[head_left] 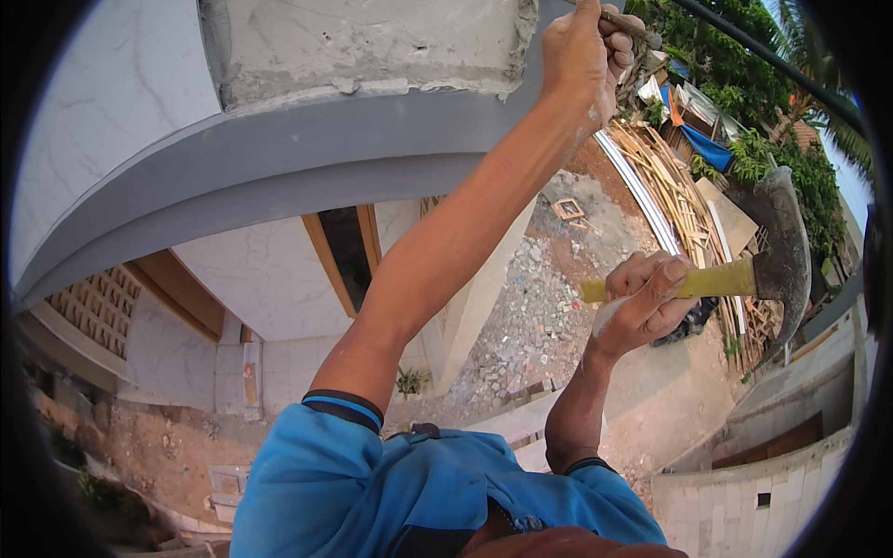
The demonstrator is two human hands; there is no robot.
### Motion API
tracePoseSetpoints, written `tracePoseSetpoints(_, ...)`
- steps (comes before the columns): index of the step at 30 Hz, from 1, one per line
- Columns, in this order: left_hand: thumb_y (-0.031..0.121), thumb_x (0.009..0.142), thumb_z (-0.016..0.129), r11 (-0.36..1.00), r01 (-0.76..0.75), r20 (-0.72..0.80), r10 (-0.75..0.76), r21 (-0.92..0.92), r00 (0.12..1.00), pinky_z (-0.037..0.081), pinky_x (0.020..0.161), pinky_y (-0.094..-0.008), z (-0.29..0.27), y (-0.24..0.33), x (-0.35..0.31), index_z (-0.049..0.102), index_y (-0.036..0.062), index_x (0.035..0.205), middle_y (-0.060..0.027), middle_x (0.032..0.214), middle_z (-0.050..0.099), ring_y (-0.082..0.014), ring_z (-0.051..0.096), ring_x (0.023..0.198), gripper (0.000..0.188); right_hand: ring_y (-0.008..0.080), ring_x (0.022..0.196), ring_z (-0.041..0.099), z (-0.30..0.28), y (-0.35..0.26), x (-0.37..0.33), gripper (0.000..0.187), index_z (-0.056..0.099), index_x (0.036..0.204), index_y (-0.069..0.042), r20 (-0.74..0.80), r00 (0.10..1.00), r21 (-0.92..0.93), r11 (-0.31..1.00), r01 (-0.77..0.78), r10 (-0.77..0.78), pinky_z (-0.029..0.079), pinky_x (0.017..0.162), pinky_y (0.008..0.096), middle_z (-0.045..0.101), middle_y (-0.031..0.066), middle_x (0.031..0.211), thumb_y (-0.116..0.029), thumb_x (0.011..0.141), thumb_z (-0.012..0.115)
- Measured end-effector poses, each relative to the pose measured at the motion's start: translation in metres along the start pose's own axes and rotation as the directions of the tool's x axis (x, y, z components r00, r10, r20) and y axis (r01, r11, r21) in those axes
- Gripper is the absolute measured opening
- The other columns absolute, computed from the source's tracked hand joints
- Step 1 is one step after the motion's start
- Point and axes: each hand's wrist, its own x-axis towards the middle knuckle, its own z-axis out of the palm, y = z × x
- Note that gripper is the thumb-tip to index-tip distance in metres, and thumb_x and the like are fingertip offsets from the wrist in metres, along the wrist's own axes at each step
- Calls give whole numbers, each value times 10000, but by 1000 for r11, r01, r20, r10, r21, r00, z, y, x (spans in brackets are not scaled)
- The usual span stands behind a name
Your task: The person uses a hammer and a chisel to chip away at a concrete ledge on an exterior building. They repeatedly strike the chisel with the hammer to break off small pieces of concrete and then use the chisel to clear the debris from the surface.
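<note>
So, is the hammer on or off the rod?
Off: in the right hand, the hammer sits apart from the rod in the left hand, background showing between.

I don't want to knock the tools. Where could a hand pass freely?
Open gap between left forearm and hammer, over the rubble; bare mortar between white panel and left hand. Crowded: at its chisel-like rod and the timber pile below.

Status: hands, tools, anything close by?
Left hand: gripping slim rod. Right hand: gripping yellow-handled hammer, apart from rod. Dark cable crosses upper right.
</note>
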Motion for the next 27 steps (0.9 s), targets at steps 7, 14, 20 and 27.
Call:
tracePoseSetpoints(7,259,1089,481,999,-26,15,25,23,1000,415,475,-187,-4,-12,4,605,47,898,-62,791,659,-67,509,557,311,86,477,386,27,9,18,326,455,934,-40,-1,999,14,999,39,-39,302,427,241,451,18,630,-325,1079,520)
tracePoseSetpoints(14,259,1092,473,993,47,63,-40,-108,997,438,503,-202,-15,0,11,600,64,911,-84,819,674,-80,507,562,295,52,430,306,31,1,26,374,364,832,-105,-6,1000,-30,999,12,-13,247,374,243,335,-19,595,-345,1087,495)
tracePoseSetpoints(20,267,1085,487,993,106,86,-101,-54,991,452,519,-230,-14,4,16,601,66,925,-79,805,666,-88,502,551,280,80,466,363,46,45,28,303,468,1007,-15,157,978,-335,925,181,-135,288,412,247,399,-19,608,-306,1083,511)
tracePoseSetpoints(27,258,1067,527,987,132,94,-124,-87,988,442,505,-239,-26,13,25,617,80,915,-40,807,668,-81,491,542,251,134,541,476,36,36,21,286,462,963,11,124,985,10,993,117,-117,377,484,310,523,57,655,-245,1082,507)
